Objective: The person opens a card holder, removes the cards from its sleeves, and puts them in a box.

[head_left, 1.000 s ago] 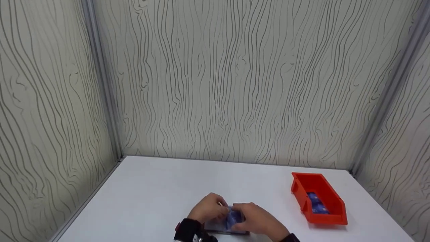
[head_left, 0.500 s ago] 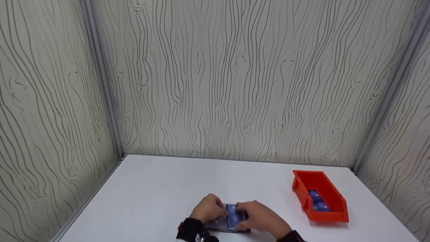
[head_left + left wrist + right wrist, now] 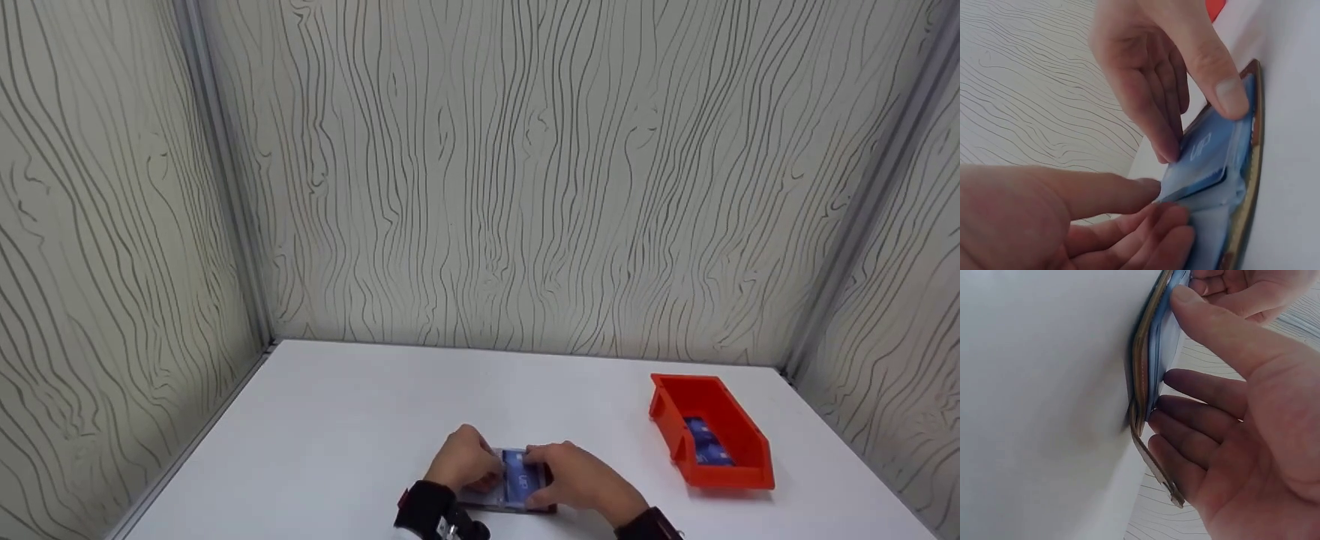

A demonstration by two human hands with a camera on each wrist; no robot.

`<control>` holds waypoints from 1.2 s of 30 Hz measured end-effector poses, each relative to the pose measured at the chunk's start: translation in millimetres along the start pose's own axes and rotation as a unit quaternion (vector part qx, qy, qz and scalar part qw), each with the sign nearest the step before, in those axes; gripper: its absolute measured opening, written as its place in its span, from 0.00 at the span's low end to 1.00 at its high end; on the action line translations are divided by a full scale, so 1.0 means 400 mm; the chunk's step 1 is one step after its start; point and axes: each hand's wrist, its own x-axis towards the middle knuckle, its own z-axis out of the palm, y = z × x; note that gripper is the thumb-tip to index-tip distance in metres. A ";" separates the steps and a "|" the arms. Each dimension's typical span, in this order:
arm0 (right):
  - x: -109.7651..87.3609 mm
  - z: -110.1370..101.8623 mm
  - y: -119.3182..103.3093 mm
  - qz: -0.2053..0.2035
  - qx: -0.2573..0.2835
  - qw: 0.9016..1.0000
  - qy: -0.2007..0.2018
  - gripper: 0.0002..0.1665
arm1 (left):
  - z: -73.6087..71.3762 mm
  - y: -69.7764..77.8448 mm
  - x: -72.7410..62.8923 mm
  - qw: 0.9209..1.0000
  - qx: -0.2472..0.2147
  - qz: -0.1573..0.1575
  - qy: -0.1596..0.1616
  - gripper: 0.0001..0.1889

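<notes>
A brown-edged card holder [image 3: 1255, 152] lies opened on the white table, with clear plastic sleeves inside. On its right side a blue card [image 3: 520, 480] with white lettering sits flat, seemingly in a sleeve. My left hand [image 3: 466, 459] pinches the sleeve edge beside the card's inner edge, thumb against fingertips; the exact contact is partly hidden. From the right, my right hand [image 3: 576, 480] holds the holder and card, with the thumb [image 3: 1231, 100] on the near edge and fingers at the far edge. A strap [image 3: 1154, 464] sticks out from the holder in the right wrist view.
A red plastic bin [image 3: 727, 478] stands on the right of the white table [image 3: 360, 405], holding several blue cards [image 3: 709, 442]. Pale wood-grain-patterned panels [image 3: 480, 187] rise behind and at both sides of the table.
A second ago the clear film looked raised and wrinkled over the blue card between the hands. Now the card lies flat with its lettering visible. Both hands have barely moved.
</notes>
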 end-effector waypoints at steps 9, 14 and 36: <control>0.001 0.006 -0.002 0.018 0.015 1.000 -0.002 0.37 | -0.001 -0.010 -0.002 0.999 -0.038 -0.007 0.015 0.02; 0.005 0.011 -0.007 0.020 0.020 1.000 0.000 0.37 | -0.003 -0.010 0.001 0.999 -0.036 -0.002 0.017 0.02; -0.011 0.015 -0.013 -0.009 -0.005 1.000 0.004 0.37 | 0.010 -0.013 0.003 0.998 -0.044 -0.016 0.042 0.05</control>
